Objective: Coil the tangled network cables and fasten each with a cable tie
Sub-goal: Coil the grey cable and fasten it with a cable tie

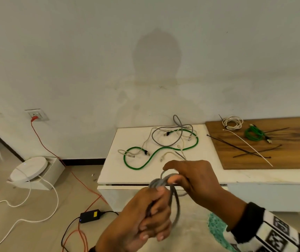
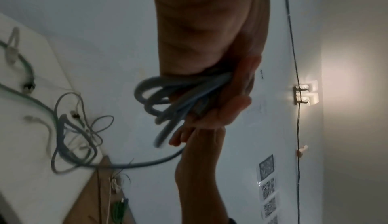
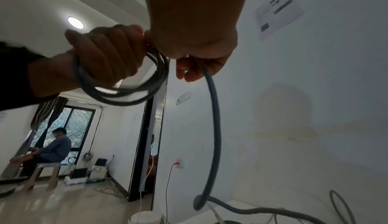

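My left hand (image 1: 145,220) grips a bundle of grey network cable loops (image 1: 177,208) in front of the white table (image 1: 109,171). My right hand (image 1: 192,177) pinches the same cable just above the coil (image 3: 126,93). From those fingers (image 3: 195,68) the free grey length (image 3: 216,128) hangs down to the tabletop. There it joins a tangle of a green cable (image 1: 156,153), grey loops (image 1: 163,142) and beige cables (image 1: 145,144). In the left wrist view the loops (image 2: 168,98) lie under my curled fingers (image 2: 231,108).
A wooden board (image 1: 290,157) on the right carries a tied white coil (image 1: 233,122), a tied green coil (image 1: 252,133), black cable ties (image 1: 236,148) and a white tie (image 1: 250,146). On the floor lie a white disc on a box (image 1: 29,168), a power adapter (image 1: 90,215) and red and white wires.
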### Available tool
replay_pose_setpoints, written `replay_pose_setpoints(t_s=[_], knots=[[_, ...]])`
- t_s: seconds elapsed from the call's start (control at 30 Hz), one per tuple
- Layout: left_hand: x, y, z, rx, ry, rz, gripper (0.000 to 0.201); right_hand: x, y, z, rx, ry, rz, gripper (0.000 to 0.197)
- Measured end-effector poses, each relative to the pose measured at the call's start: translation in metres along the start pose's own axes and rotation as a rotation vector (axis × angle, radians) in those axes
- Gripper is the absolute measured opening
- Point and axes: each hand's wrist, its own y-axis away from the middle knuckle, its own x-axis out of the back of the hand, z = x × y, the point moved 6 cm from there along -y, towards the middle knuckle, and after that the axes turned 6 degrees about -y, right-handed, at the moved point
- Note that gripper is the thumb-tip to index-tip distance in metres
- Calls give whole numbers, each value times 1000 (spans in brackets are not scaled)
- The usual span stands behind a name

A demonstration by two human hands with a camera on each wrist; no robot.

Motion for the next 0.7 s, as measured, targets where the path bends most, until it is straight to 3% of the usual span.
replay_pose_setpoints(t_s=[0.1,0.23,0.33,0.47,0.57,0.7], knots=[[1,1,11,-157,246,-122,45,3,2,17,-43,-14,71,60],[6,3,25,-299,274,-149,44,10,7,45,-144,-95,181,41],[3,3,34,-388,295,-186,41,20,0,66,-200,-163,269,44],[3,4,43,-467,312,-204,40,38,-18,80,-154,-192,310,48],[2,6,45,-510,304,-205,40,46,-28,78,-114,-183,313,32],[-1,8,48,-563,295,-208,41,59,-27,65,-12,-194,493,19]])
